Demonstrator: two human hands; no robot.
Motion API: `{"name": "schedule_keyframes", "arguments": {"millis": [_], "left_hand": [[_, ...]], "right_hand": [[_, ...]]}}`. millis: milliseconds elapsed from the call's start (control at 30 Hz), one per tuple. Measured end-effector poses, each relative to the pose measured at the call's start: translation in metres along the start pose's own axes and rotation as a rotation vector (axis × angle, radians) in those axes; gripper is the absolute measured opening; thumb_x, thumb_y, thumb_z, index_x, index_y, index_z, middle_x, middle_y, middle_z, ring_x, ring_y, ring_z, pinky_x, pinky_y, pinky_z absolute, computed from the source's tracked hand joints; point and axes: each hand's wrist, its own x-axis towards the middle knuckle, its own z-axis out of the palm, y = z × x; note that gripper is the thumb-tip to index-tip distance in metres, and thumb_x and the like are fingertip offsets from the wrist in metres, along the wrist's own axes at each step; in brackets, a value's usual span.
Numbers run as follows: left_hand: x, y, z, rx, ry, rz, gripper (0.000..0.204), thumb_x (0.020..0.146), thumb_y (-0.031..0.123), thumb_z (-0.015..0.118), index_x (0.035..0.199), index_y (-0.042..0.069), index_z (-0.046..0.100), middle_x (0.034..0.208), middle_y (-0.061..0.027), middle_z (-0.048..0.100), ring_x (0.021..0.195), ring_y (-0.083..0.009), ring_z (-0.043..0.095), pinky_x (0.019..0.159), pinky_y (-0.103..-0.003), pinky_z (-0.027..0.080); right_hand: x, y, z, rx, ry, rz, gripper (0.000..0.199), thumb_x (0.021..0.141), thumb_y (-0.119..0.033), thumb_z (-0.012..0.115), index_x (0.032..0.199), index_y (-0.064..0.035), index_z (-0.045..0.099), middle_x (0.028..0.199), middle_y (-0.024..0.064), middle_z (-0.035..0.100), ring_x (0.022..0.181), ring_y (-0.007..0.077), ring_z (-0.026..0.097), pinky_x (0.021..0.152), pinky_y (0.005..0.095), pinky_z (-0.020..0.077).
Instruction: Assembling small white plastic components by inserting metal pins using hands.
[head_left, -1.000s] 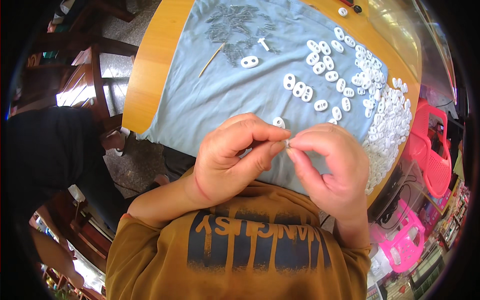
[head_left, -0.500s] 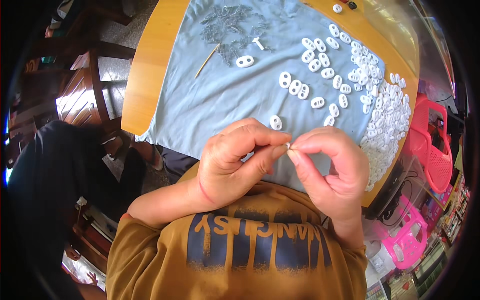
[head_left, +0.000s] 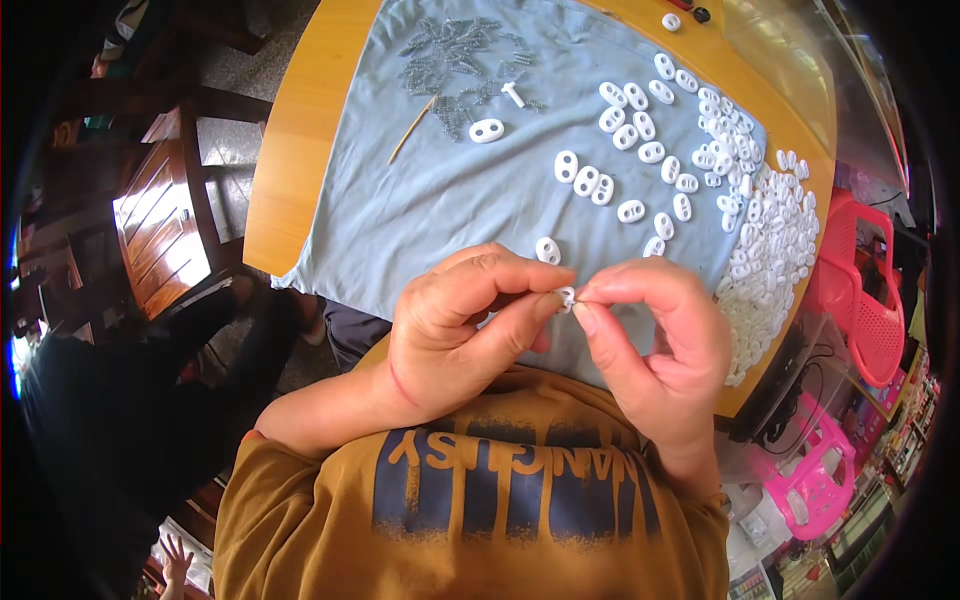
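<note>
My left hand [head_left: 465, 325] and my right hand [head_left: 665, 335] meet over the near edge of the blue cloth. Each is closed in a thumb-and-finger pinch on one small white plastic piece [head_left: 567, 298], mostly covered by the fingertips. A white two-hole cord lock [head_left: 547, 250] lies just beyond my left fingers. Farther off, several more cord locks [head_left: 586, 181] are spread singly and in rows. Toward the back left are a pile of small metal springs [head_left: 450, 65], a white T-shaped plunger [head_left: 513, 94], a thin wooden stick [head_left: 411, 130] and one cord lock [head_left: 486, 131].
The blue cloth [head_left: 400, 220] covers most of the wooden table [head_left: 285, 190]. A large heap of small white parts [head_left: 770, 230] runs along its right side. Pink plastic chairs [head_left: 870, 290] stand at the right. At the left, another person's dark-clothed legs [head_left: 110, 400] are close by.
More of the small white piece now shows between my fingertips, and both hands sit slightly further left. The other person's legs have shifted, and a spread hand is visible at the lower left.
</note>
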Motion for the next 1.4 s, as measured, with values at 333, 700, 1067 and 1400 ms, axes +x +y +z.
{"name": "schedule_keyframes", "arguments": {"millis": [333, 700, 1067, 1400], "left_hand": [[0.001, -0.006, 0.007, 0.143, 0.071, 0.104, 0.016, 0.081, -0.005, 0.061, 0.096, 0.000, 0.064, 0.077, -0.0059, 0.059, 0.056, -0.0081, 0.058, 0.049, -0.020, 0.045], [0.001, -0.008, 0.009, -0.105, 0.048, -0.086, 0.016, 0.084, -0.004, 0.060, 0.099, -0.001, 0.063, 0.084, -0.0055, 0.058, 0.061, -0.0072, 0.058, 0.051, -0.018, 0.044], [-0.008, -0.014, 0.003, -0.028, 0.060, -0.058, 0.015, 0.085, -0.005, 0.059, 0.099, -0.003, 0.061, 0.086, -0.0065, 0.057, 0.062, -0.0085, 0.057, 0.053, -0.018, 0.046], [-0.003, -0.012, 0.000, -0.256, 0.107, -0.165, 0.016, 0.088, 0.001, 0.057, 0.105, -0.002, 0.058, 0.088, -0.0067, 0.061, 0.067, -0.0097, 0.057, 0.060, -0.020, 0.047]], "right_hand": [[-0.004, -0.005, 0.006, 0.077, 0.030, 0.206, 0.014, 0.077, 0.005, 0.064, 0.089, 0.0002, 0.059, 0.078, 0.0075, 0.062, 0.068, 0.0150, 0.059, 0.062, 0.0246, 0.0466], [-0.008, 0.002, 0.003, 0.115, 0.005, 0.152, 0.012, 0.081, 0.001, 0.063, 0.092, 0.0002, 0.059, 0.080, 0.0081, 0.061, 0.070, 0.0161, 0.059, 0.063, 0.0256, 0.0466], [-0.015, 0.009, 0.024, 0.087, 0.052, 0.202, 0.008, 0.085, -0.006, 0.062, 0.081, -0.0040, 0.056, 0.064, 0.0070, 0.058, 0.053, 0.0203, 0.055, 0.050, 0.0299, 0.0422], [-0.004, 0.013, -0.010, -0.313, 0.056, 0.048, 0.013, 0.084, -0.009, 0.061, 0.095, -0.0027, 0.059, 0.073, 0.0093, 0.056, 0.065, 0.0261, 0.054, 0.059, 0.0349, 0.0422]]}}
